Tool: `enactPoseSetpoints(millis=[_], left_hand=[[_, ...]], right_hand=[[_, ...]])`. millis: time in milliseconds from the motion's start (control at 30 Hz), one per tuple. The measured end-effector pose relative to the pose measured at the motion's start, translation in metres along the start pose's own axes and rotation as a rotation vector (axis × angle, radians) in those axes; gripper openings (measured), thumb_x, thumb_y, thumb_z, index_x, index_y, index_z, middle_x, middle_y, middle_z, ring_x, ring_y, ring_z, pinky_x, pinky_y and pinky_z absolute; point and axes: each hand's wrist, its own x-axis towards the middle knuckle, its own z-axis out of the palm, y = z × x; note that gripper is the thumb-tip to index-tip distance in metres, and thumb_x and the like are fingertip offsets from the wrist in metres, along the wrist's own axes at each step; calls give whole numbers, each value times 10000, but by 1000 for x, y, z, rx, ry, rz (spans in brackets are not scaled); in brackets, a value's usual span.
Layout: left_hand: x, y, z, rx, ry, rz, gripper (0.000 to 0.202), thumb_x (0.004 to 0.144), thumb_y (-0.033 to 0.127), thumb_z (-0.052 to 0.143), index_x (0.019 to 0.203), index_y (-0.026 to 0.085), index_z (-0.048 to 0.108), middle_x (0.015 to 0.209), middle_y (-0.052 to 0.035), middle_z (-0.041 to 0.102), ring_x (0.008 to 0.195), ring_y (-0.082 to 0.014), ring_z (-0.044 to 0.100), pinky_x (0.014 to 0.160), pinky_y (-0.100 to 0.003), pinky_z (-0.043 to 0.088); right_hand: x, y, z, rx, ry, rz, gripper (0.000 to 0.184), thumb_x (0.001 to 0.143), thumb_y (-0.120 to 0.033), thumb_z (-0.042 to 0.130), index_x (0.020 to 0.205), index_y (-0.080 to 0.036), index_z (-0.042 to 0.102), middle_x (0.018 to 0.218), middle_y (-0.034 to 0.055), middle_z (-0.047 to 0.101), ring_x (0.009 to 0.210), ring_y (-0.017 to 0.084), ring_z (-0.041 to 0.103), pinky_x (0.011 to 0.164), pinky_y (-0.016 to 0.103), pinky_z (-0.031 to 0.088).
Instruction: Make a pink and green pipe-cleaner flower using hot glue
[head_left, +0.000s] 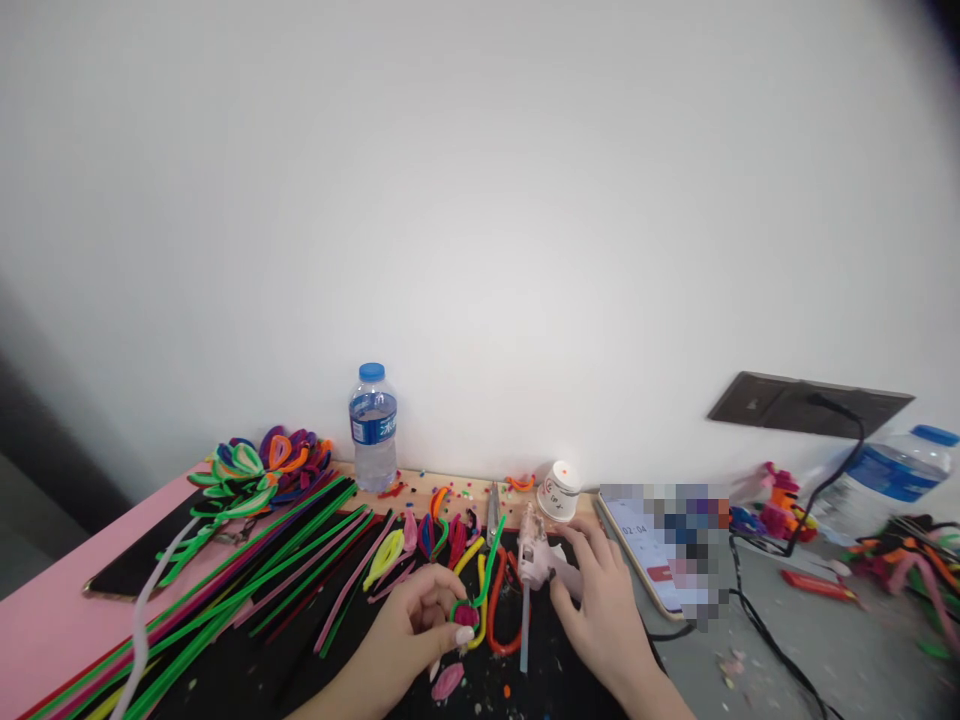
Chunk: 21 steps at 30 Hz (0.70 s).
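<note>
My left hand (416, 625) is closed in a pinch on a small pipe-cleaner piece (469, 610) with a dark pink coil, green stem and yellow loop. My right hand (600, 600) curls around the handle of a white glue gun (536, 560), whose glue stick (524, 630) points down toward me. An orange pipe-cleaner loop (499, 620) lies between both hands on the black mat (300, 660). A pink petal shape (448, 682) rests just below my left hand.
Long green, pink and white pipe cleaners (240, 580) fan across the left. Finished flowers (262, 465), a water bottle (373, 425), scissors (493, 510), a tipped paper cup (559, 490), a phone (660, 560) and a black cable (757, 610) surround the work area.
</note>
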Motion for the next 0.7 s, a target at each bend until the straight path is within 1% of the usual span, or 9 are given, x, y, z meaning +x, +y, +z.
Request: enactPoseSetpoints(millis=[67, 100, 167, 233, 333, 400, 500, 600, 700], left_hand=[[-1, -2, 1, 19, -33, -10, 273, 640, 292, 774, 774, 177, 566, 504, 94, 478, 402, -53, 392, 382, -153, 291], [-1, -3, 1, 30, -52, -18, 264, 648, 286, 767, 776, 177, 563, 480, 97, 477, 385, -56, 399, 378, -157, 291], [-2, -5, 2, 42, -104, -36, 249, 665, 279, 749, 783, 175, 556, 459, 87, 514, 359, -63, 418, 375, -169, 298], [-4, -4, 4, 57, -124, -48, 236, 657, 242, 747, 782, 170, 560, 478, 77, 540, 368, -66, 432, 386, -173, 307], [-6, 2, 5, 129, -132, -79, 224, 620, 154, 751, 759, 167, 576, 520, 81, 535, 409, -63, 441, 412, -171, 308], [-7, 6, 6, 186, -153, -105, 206, 614, 140, 752, 734, 166, 586, 539, 78, 535, 433, -68, 443, 425, -173, 315], [-7, 9, 7, 235, -175, -111, 183, 616, 148, 754, 715, 161, 601, 546, 76, 522, 449, -69, 426, 433, -176, 305], [-7, 9, 6, 271, -171, -109, 170, 617, 144, 750, 710, 161, 609, 531, 80, 502, 462, -76, 422, 446, -180, 299], [-7, 8, 6, 292, -173, -114, 165, 616, 144, 749, 703, 162, 609, 511, 87, 488, 457, -76, 414, 448, -182, 290]], right_hand=[[0, -1, -1, 147, 31, -51, 340, 822, -169, 464, 1158, -210, 489, 1184, 111, 515, 1084, 295, 474, 907, 428, 389], [-1, -1, -1, 223, 25, -64, 298, 850, -186, 451, 1144, -209, 493, 1153, 111, 534, 1066, 281, 492, 897, 401, 401], [-4, -2, 1, 349, -12, -58, 242, 886, -223, 440, 1117, -207, 507, 1073, 105, 575, 955, 252, 549, 822, 348, 439], [-6, -5, 3, 434, -49, -27, 230, 894, -254, 453, 1105, -205, 529, 975, 86, 609, 807, 223, 574, 728, 314, 453], [-8, -10, 8, 583, -117, 27, 205, 879, -277, 485, 1033, -191, 591, 837, 58, 632, 707, 204, 568, 663, 293, 444], [-7, -14, 10, 720, -173, 78, 171, 859, -309, 520, 874, -180, 632, 759, 45, 629, 685, 198, 561, 637, 282, 435], [-6, -20, 12, 943, -235, 176, 241, 807, -384, 592, 688, -175, 611, 631, 4, 576, 588, 158, 511, 555, 249, 391], [-6, -24, 11, 1101, -275, 274, 284, 745, -427, 666, 651, -166, 603, 533, -38, 508, 484, 107, 413, 477, 215, 300], [-6, -25, 10, 1184, -291, 342, 283, 709, -409, 715, 650, -158, 598, 516, -47, 512, 466, 88, 386, 470, 203, 251]])
